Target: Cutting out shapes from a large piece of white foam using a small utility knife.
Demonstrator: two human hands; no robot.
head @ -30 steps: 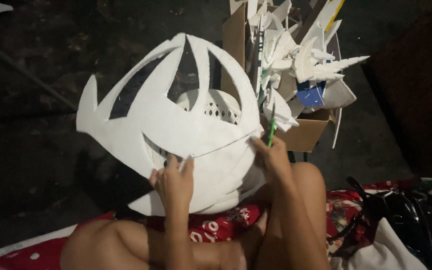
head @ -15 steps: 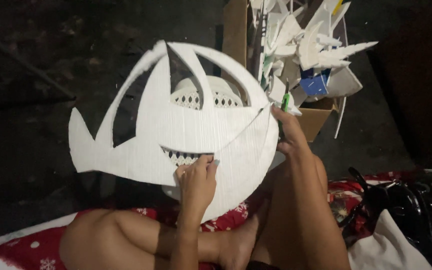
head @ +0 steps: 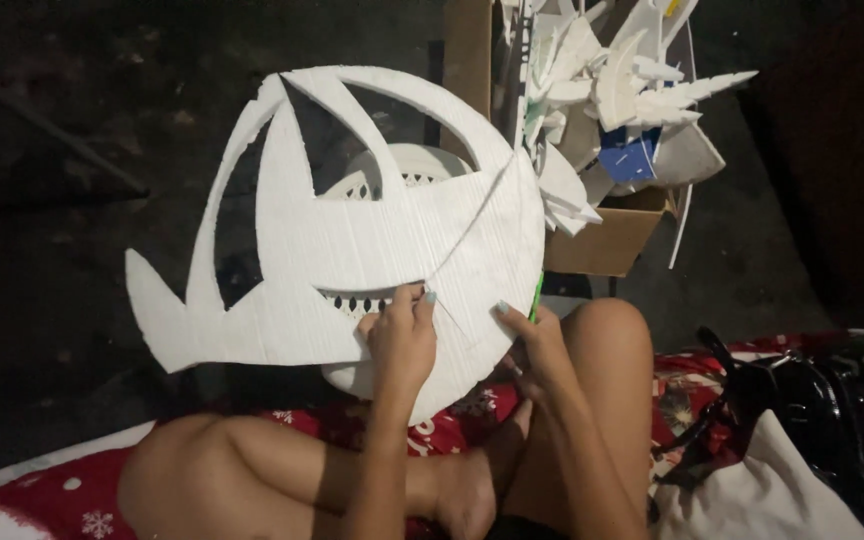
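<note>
A: so what were the hands doing there?

B: the left hand (head: 402, 335) had its grip clamped on the lower edge of the big white foam cutout (head: 352, 240), fingers pinching the rim of a slot cut in it; the right hand (head: 542, 345) was closed around a thin green tool (head: 535, 297), its thumb pressed on the foam's lower right edge

A: and where was the foam itself?

B: held tilted above the person's bent knees, over the dark floor (head: 72, 200); a white perforated basket (head: 402, 175) showed through the openings behind it

A: anything else around?

B: a cardboard box (head: 607, 240) stuffed with white foam offcuts (head: 612, 80) just beside the cutout's upper right edge; red patterned cloth (head: 62, 495) under the legs; a black bag (head: 802, 400) at the right
</note>
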